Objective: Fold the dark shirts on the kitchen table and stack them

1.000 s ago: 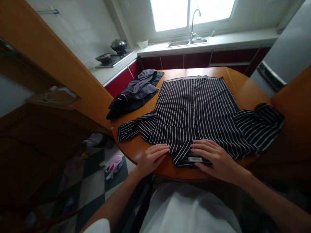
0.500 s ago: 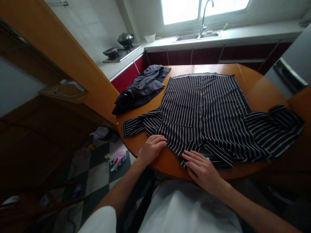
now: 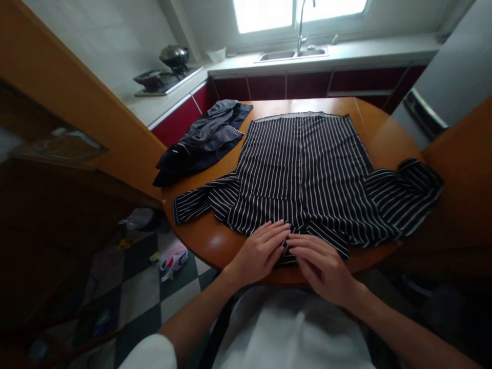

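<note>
A black shirt with white stripes [image 3: 307, 169] lies spread flat on the round wooden table [image 3: 384, 138], collar toward me, one sleeve out to the left and the other bunched at the right. My left hand [image 3: 261, 251] rests flat on the collar area at the near edge, fingers stretched out. My right hand [image 3: 319, 261] lies beside it, fingers extended and pressing on the collar, fingertips almost meeting those of the left.
A dark crumpled garment [image 3: 203, 141] sits at the table's far left. Behind are a counter with a sink and tap [image 3: 294, 51], and a stove with a pot [image 3: 169, 64]. Litter lies on the checked floor [image 3: 172, 259] at the left.
Both hands have drawn together at the shirt's collar; the left moved right onto the fabric, the right shifted slightly. The collar now looks folded down.
</note>
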The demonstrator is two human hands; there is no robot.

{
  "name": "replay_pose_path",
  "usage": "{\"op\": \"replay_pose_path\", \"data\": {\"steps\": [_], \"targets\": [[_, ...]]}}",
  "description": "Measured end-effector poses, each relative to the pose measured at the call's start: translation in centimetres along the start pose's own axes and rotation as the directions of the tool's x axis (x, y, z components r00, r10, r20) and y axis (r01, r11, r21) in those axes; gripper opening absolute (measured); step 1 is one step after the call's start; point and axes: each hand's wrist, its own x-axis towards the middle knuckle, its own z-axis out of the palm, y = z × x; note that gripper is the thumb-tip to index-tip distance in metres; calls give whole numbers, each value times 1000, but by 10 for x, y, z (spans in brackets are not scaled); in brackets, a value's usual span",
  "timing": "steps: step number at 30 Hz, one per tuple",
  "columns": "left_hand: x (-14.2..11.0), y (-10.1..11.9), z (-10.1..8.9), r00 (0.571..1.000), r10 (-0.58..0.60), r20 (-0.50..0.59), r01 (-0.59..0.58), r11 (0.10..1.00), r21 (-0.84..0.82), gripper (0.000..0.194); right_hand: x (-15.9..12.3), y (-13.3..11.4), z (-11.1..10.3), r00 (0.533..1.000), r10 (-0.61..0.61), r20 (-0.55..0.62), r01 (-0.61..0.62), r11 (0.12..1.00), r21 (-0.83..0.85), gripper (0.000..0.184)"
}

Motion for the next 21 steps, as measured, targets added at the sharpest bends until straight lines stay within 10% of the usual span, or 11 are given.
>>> {"op": "replay_pose_path", "data": {"steps": [5,8,13,21], "targets": [[6,3,5,959,131,253,-139,990,12,92,-19,47,-59,979,159,-127,-178,971,-161,41],[-3,-7,7,955,146,258,-162,986,44,73,-44,59,-80,984,177,-27,-178,959,-219,37],[-13,-23,10,969,173,179,-185,981,54,54,-71,56,-83,970,166,178,-117,960,-255,43],[-14,-26,2,966,236,103,-235,972,-22,50,-64,50,-80,993,38,109,-3,952,-305,15]]}}
